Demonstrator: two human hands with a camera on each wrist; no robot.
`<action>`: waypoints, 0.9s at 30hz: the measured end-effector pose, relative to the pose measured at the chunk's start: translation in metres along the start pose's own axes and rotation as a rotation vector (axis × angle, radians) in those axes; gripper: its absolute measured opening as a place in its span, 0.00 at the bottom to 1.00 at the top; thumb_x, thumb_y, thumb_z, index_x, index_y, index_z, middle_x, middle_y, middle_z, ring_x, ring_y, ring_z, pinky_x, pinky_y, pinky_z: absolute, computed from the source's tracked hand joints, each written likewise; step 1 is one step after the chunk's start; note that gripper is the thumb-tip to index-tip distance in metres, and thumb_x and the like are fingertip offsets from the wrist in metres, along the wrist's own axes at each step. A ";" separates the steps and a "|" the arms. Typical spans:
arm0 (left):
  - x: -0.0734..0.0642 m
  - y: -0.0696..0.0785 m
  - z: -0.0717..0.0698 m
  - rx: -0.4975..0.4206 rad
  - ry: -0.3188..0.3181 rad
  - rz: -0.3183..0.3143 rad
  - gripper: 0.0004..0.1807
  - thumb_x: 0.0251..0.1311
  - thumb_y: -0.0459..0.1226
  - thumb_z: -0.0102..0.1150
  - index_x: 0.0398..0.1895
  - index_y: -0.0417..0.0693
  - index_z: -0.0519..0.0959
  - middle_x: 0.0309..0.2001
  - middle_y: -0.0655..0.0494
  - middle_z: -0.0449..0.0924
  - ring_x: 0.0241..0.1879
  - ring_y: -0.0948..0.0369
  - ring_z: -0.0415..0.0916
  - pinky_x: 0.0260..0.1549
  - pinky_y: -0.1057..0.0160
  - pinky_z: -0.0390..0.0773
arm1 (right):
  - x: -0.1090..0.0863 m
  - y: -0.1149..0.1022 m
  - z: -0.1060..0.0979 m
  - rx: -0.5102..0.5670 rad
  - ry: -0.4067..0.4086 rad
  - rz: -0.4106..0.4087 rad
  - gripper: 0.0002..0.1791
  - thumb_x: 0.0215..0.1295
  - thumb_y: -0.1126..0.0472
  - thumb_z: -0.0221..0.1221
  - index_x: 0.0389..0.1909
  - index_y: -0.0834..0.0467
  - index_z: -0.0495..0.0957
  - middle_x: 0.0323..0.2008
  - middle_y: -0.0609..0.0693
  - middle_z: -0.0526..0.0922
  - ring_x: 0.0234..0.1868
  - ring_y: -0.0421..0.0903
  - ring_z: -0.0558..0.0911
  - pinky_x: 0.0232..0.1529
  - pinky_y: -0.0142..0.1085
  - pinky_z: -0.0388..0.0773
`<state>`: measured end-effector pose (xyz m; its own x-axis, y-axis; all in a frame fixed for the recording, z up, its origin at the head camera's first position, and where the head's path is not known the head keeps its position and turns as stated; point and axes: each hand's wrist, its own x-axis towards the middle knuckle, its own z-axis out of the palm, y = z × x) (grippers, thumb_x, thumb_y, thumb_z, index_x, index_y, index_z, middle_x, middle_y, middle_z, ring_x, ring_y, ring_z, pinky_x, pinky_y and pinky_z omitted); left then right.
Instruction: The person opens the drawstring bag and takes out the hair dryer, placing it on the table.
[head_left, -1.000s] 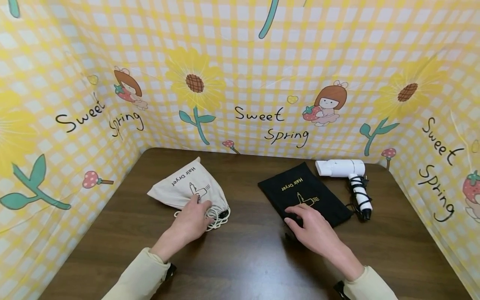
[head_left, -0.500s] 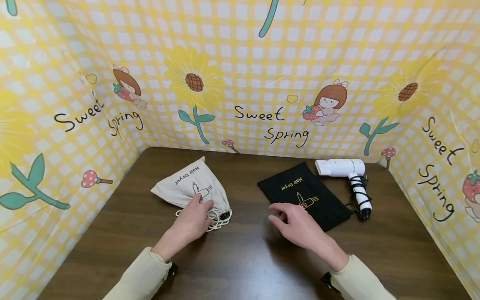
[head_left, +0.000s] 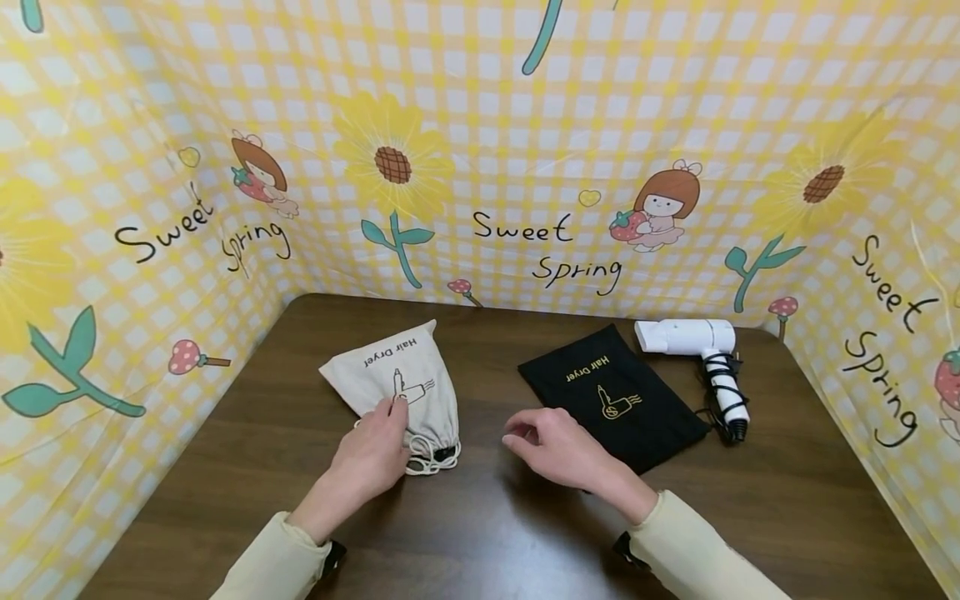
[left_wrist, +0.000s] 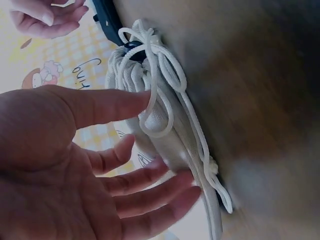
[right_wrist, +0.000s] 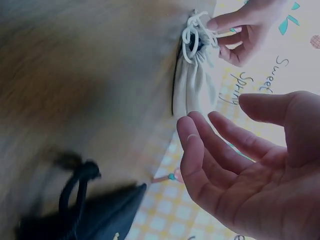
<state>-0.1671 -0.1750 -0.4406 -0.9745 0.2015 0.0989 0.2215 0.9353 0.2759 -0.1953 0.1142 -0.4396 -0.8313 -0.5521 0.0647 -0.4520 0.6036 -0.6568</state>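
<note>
A beige cloth drawstring pouch (head_left: pixel 431 375) printed "Hair Dryer" lies left of centre, its gathered mouth and white cords (head_left: pixel 427 468) toward the person. My left hand (head_left: pixel 371 450) is at its near left side; in the left wrist view its loosely bent fingers touch the pouch's edge and the thumb (left_wrist: pixel 112 106) lies by the cord. My right hand (head_left: pixel 558 450) hovers over the table between the two pouches, fingers relaxed and holding nothing. Just beyond it lies a flat black drawstring pouch (head_left: pixel 592 375) with gold "Hair Dryer" print.
A white hair dryer (head_left: pixel 690 336) with its black cord wound round the handle lies at the back right, beside the black pouch. The brown wooden table (head_left: pixel 480 533) is enclosed on three sides by yellow checked cloth (head_left: pixel 480 108).
The beige pouch has slid right and turned slightly, with my left hand at its side. My right hand has moved left, off the black pouch toward the middle.
</note>
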 end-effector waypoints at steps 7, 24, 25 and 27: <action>-0.002 -0.004 0.002 -0.060 0.042 -0.013 0.11 0.57 0.24 0.60 0.31 0.48 0.71 0.33 0.51 0.69 0.26 0.47 0.76 0.21 0.46 0.75 | 0.014 -0.006 0.014 -0.007 -0.090 -0.015 0.07 0.74 0.58 0.64 0.44 0.56 0.87 0.33 0.41 0.84 0.35 0.37 0.81 0.40 0.38 0.79; 0.003 0.001 0.004 -0.160 0.018 0.008 0.13 0.54 0.29 0.73 0.22 0.53 0.78 0.22 0.62 0.72 0.25 0.61 0.71 0.26 0.55 0.75 | 0.053 -0.007 0.055 -0.049 -0.199 0.050 0.15 0.69 0.53 0.69 0.48 0.60 0.85 0.25 0.41 0.79 0.30 0.39 0.78 0.39 0.38 0.78; 0.004 0.000 0.004 -0.179 0.022 0.030 0.12 0.53 0.29 0.70 0.22 0.53 0.78 0.22 0.62 0.72 0.25 0.61 0.71 0.27 0.56 0.74 | 0.055 -0.008 0.057 -0.041 -0.186 0.048 0.12 0.68 0.54 0.69 0.43 0.59 0.85 0.23 0.41 0.78 0.29 0.39 0.78 0.37 0.37 0.77; 0.004 -0.002 0.004 -0.245 0.020 0.084 0.12 0.52 0.27 0.67 0.22 0.52 0.77 0.23 0.62 0.71 0.26 0.63 0.70 0.27 0.60 0.73 | 0.057 -0.009 0.062 -0.021 -0.155 0.056 0.09 0.68 0.55 0.69 0.34 0.57 0.84 0.21 0.42 0.77 0.26 0.39 0.77 0.33 0.36 0.76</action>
<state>-0.1713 -0.1747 -0.4449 -0.9519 0.2675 0.1495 0.3063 0.8167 0.4891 -0.2184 0.0416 -0.4764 -0.7959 -0.5987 -0.0894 -0.4148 0.6469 -0.6399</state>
